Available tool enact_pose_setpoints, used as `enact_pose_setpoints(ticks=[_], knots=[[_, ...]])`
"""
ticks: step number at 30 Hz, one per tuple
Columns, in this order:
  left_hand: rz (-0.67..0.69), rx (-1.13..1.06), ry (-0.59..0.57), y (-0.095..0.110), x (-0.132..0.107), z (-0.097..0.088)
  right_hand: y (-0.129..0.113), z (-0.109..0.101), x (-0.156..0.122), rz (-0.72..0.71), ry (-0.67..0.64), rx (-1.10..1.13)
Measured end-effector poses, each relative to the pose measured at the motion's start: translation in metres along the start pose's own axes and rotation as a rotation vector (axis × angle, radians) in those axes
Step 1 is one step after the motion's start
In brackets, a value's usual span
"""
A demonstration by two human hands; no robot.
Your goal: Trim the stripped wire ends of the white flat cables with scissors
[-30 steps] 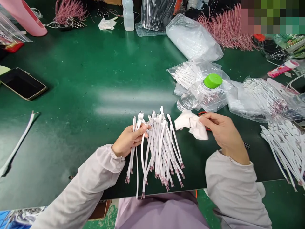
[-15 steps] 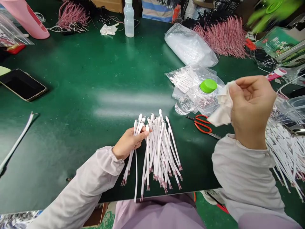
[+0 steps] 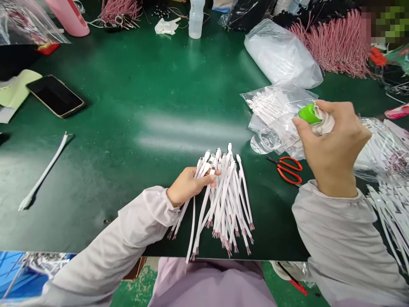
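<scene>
My left hand (image 3: pixel 188 187) is closed around a few short white cables with flat plugs at the top. Touching it on the right lies a fanned bunch of similar white cables (image 3: pixel 228 200), their stripped reddish wire ends toward the table's front edge. My right hand (image 3: pixel 338 145) holds a crumpled white cloth (image 3: pixel 325 123) against the green cap (image 3: pixel 307 113) of a clear bottle (image 3: pixel 266 138). Thumb and forefinger curve around the cap's sides. Whether the bottle stands or leans I cannot tell. Red-handled scissors (image 3: pixel 289 168) lie just left of my right sleeve.
Behind the bottle are a bag of white cables (image 3: pixel 268 102) and a large plastic bag (image 3: pixel 281 55). More white cables (image 3: pixel 390 217) lie at the right. On the left are a phone (image 3: pixel 56 96) and a single white cable (image 3: pixel 46 172). A translucent bottle (image 3: pixel 196 19) stands at the back.
My right hand has brought the cloth left onto the green cap. My left hand keeps its hold on the cables. The whole view has shifted, with things appearing further right.
</scene>
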State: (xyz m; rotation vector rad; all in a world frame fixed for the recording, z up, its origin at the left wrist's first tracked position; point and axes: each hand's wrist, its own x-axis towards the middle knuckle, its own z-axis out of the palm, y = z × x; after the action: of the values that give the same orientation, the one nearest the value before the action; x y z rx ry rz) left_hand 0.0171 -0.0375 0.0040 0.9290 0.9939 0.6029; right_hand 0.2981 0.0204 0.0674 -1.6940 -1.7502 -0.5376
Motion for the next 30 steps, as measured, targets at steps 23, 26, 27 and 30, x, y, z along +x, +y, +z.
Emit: enact_pose_setpoints(ticks=[23,26,27,30], knots=[[-0.038,-0.084,-0.046,-0.002,0.002,-0.006,0.015,0.024,-0.012,0.429,0.269,0.914],[-0.035,-0.064,-0.052,-0.001,0.001,-0.006,0.005,0.016,-0.012,0.094,0.255,0.439],[-0.035,-0.058,-0.053,0.000,0.001,-0.006,0.004,0.014,-0.010,0.028,0.212,0.320],[-0.033,-0.058,-0.053,0.000,0.001,-0.005,0.005,0.006,-0.003,-0.096,0.118,0.090]])
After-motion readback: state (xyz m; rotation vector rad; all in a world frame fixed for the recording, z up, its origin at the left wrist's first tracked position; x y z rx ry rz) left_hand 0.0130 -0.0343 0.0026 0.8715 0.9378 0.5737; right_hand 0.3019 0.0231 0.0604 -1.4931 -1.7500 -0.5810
